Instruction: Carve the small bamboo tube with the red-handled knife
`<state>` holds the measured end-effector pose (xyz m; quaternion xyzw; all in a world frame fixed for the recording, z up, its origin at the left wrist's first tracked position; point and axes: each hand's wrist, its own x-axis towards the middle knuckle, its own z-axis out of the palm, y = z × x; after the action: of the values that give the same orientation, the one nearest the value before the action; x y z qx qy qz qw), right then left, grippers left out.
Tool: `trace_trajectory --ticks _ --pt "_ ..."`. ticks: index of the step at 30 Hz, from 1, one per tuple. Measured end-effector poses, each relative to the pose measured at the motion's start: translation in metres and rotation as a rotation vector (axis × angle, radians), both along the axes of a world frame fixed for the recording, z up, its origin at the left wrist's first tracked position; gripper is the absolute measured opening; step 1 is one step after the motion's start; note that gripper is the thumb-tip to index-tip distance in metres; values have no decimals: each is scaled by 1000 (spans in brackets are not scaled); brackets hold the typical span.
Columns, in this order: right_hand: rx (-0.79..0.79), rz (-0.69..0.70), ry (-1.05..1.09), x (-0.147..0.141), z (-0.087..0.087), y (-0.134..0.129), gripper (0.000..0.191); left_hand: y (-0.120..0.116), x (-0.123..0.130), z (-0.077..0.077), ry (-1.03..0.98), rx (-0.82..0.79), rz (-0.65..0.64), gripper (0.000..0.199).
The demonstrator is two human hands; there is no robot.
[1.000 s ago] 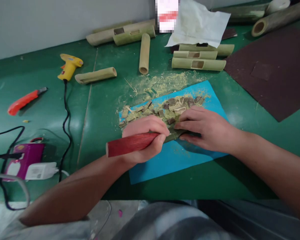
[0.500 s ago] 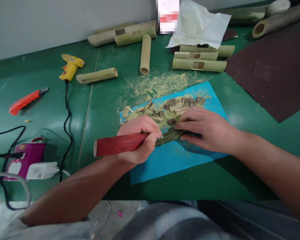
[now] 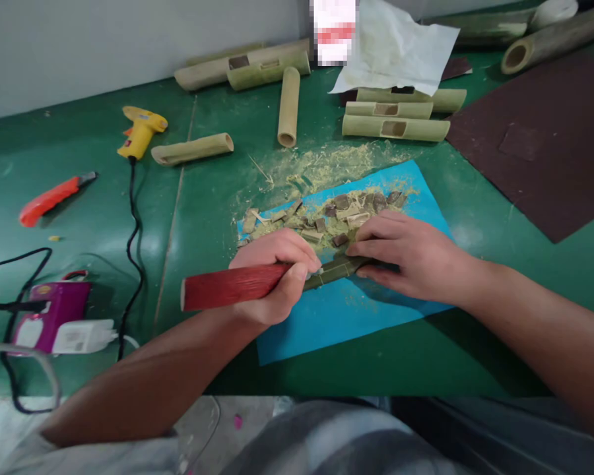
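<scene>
Left hand [image 3: 277, 251]: closed round a red-handled tool [image 3: 232, 289] over the blue sheet [image 3: 321, 316], further left than one second ago; tool tip hard to make out.
Right hand [image 3: 406, 257]: pinching the bamboo piece [image 3: 334, 269], unmoved.
Bamboo piece: on the blue sheet, more pale-lined surface exposed now; ends hidden by the hands.
White paper [image 3: 398, 53]: beyond the blue sheet, partly covering a bamboo tube [image 3: 435, 100].
</scene>
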<state>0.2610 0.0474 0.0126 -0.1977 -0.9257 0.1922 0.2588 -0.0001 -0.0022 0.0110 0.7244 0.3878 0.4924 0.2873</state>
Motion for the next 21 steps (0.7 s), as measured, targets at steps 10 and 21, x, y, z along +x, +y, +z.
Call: trace_trajectory --ticks 10,21 --pt "2 -1 4 0 1 1 18 0 1 1 -46 61 -19 18" --pt "-1 3 16 0 -2 1 16 1 3 4 -16 64 -45 23"
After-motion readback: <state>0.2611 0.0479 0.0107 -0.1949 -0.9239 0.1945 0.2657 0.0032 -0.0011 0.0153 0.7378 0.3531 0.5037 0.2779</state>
